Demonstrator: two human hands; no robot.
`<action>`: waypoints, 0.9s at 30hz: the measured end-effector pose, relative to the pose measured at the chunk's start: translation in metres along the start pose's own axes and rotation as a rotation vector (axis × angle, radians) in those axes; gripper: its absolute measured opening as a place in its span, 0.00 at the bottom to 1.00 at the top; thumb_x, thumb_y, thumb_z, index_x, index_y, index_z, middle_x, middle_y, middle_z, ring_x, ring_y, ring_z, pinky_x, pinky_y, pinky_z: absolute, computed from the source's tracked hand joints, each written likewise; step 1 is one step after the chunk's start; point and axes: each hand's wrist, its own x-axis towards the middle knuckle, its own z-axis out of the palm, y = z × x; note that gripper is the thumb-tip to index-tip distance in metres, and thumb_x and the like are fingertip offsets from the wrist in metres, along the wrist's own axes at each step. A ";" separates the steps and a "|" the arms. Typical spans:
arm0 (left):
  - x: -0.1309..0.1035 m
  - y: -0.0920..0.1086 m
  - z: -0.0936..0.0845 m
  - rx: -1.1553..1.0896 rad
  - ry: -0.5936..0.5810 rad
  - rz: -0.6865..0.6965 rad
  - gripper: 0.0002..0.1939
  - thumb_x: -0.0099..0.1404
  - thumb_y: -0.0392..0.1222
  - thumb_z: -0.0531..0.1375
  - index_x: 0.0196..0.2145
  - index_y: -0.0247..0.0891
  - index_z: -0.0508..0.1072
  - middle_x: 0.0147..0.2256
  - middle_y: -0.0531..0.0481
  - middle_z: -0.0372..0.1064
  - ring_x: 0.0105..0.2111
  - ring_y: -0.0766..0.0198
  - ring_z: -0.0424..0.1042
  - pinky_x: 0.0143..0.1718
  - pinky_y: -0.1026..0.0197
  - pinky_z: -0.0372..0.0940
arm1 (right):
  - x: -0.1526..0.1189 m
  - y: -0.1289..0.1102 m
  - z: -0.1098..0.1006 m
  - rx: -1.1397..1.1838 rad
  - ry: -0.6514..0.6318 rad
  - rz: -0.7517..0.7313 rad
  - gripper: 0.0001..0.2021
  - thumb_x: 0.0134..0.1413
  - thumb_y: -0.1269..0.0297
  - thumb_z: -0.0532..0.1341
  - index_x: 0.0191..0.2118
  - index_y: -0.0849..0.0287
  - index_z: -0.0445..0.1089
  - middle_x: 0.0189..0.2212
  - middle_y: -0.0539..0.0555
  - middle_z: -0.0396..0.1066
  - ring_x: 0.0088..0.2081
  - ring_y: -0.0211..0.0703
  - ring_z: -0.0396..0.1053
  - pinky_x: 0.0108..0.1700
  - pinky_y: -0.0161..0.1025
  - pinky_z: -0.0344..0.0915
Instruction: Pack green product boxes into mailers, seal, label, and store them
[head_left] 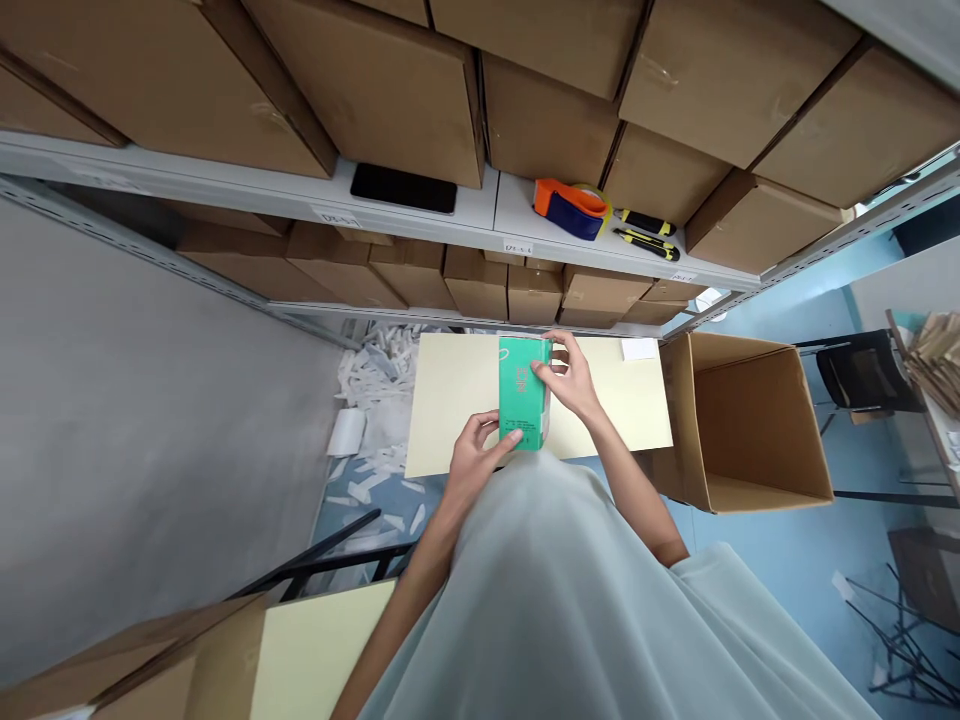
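Note:
A green printed box point(520, 392) is held upright over the pale yellow tabletop point(450, 400), close to my body. My left hand point(478, 452) grips its lower left edge, with the thumb across the front near the bottom. On the upper right side, my right hand point(568, 375) has its thumb on the front face and its fingers around the side and top edge. Both hands are closed on the same box. The back of the box is hidden.
A large open cardboard carton point(765, 420) stands right of the table. White paper scraps point(379, 385) cover the floor at left. Shelves ahead carry brown boxes point(551, 115), a black phone point(403, 188), an orange and blue tape roll point(571, 208) and yellow-black utility knives point(646, 243). A white slip point(638, 348) lies on the table.

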 end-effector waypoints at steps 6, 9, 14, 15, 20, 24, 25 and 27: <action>0.005 0.003 -0.021 -0.139 -0.192 -0.150 0.45 0.48 0.65 0.82 0.58 0.43 0.76 0.60 0.36 0.80 0.56 0.42 0.83 0.46 0.50 0.81 | -0.004 0.008 -0.013 0.114 -0.067 0.091 0.31 0.55 0.39 0.73 0.57 0.48 0.67 0.61 0.59 0.71 0.49 0.49 0.78 0.48 0.44 0.80; 0.006 0.000 -0.018 -0.125 -0.166 -0.105 0.46 0.46 0.64 0.83 0.58 0.41 0.78 0.58 0.35 0.81 0.57 0.41 0.82 0.51 0.47 0.80 | -0.004 0.011 -0.015 0.118 -0.069 0.081 0.32 0.55 0.37 0.74 0.57 0.48 0.68 0.61 0.58 0.73 0.51 0.50 0.78 0.50 0.46 0.80; 0.006 -0.012 -0.007 -0.088 -0.042 -0.079 0.48 0.43 0.64 0.83 0.57 0.39 0.79 0.52 0.37 0.82 0.55 0.42 0.82 0.54 0.44 0.79 | -0.010 0.011 -0.012 0.099 -0.054 0.073 0.36 0.60 0.37 0.72 0.67 0.45 0.67 0.66 0.61 0.71 0.58 0.55 0.77 0.54 0.51 0.81; 0.006 -0.014 -0.003 -0.057 0.007 -0.059 0.48 0.43 0.64 0.83 0.57 0.39 0.78 0.51 0.38 0.82 0.54 0.43 0.82 0.53 0.44 0.79 | -0.013 0.009 -0.010 0.093 -0.044 0.087 0.40 0.60 0.37 0.73 0.71 0.44 0.65 0.68 0.62 0.69 0.60 0.56 0.77 0.54 0.52 0.82; -0.005 -0.014 0.017 0.156 0.232 0.061 0.43 0.46 0.56 0.81 0.58 0.42 0.75 0.57 0.37 0.76 0.59 0.43 0.77 0.43 0.53 0.81 | -0.029 -0.007 0.009 -0.007 0.023 0.101 0.50 0.58 0.39 0.76 0.79 0.43 0.56 0.74 0.62 0.65 0.65 0.57 0.74 0.59 0.53 0.81; -0.017 -0.002 0.019 0.171 0.166 0.123 0.42 0.50 0.56 0.80 0.59 0.43 0.74 0.63 0.37 0.72 0.65 0.42 0.74 0.42 0.54 0.82 | -0.030 -0.013 0.012 -0.042 0.102 0.063 0.44 0.61 0.42 0.75 0.77 0.45 0.61 0.71 0.60 0.69 0.65 0.56 0.74 0.67 0.53 0.75; -0.019 0.001 0.015 0.128 0.105 0.105 0.42 0.50 0.58 0.80 0.59 0.43 0.74 0.63 0.36 0.72 0.65 0.41 0.74 0.43 0.53 0.82 | -0.029 -0.012 0.009 -0.013 0.089 0.062 0.42 0.61 0.41 0.74 0.75 0.46 0.63 0.69 0.59 0.71 0.63 0.55 0.76 0.66 0.53 0.76; -0.019 0.006 0.005 0.028 -0.025 0.023 0.43 0.51 0.61 0.80 0.59 0.43 0.74 0.63 0.35 0.74 0.65 0.39 0.76 0.44 0.52 0.82 | -0.026 -0.009 0.003 0.068 0.026 0.083 0.40 0.61 0.39 0.73 0.73 0.47 0.65 0.64 0.59 0.76 0.57 0.54 0.79 0.61 0.51 0.79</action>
